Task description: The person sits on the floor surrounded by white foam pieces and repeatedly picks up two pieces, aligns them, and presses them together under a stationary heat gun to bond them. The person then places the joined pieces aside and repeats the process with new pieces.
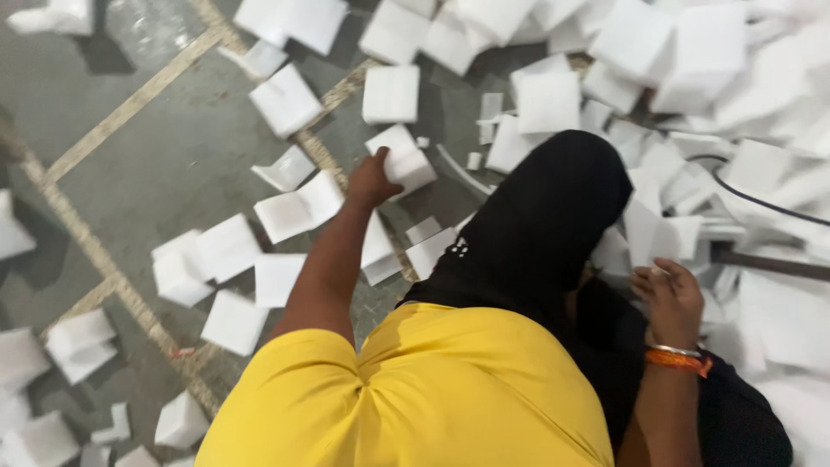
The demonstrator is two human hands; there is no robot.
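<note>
Yellow cloth filled the bottom of my view: the shirt (415, 389) over the person's chest and left shoulder, with black trousers (536, 225) on a raised knee just beyond it. To the right of that knee I saw the right hand (670, 298), an orange band and a metal bangle (679, 356) at its wrist. It rested palm down with the fingers loosely bent at the edge of a heap of white foam (778, 320); I could not tell whether it pinched anything.

Farther out, the left arm stretched away from the shoulder over the grey floor (164, 164). The left hand (370, 180) was closed on a white foam block (402, 160), thumb on the upper face and fingers wrapped under the near edge. The block sat just past the knee, tilted, its long axis running from upper left to lower right in my view, the far corner pointing away from the person.

Around it lay many loose white blocks, well apart from one another on the floor, which was crossed by pale lines (130, 104). Farthest off, along the top and right, the blocks were piled thick, and a dark cable (761, 201) ran across that pile.
</note>
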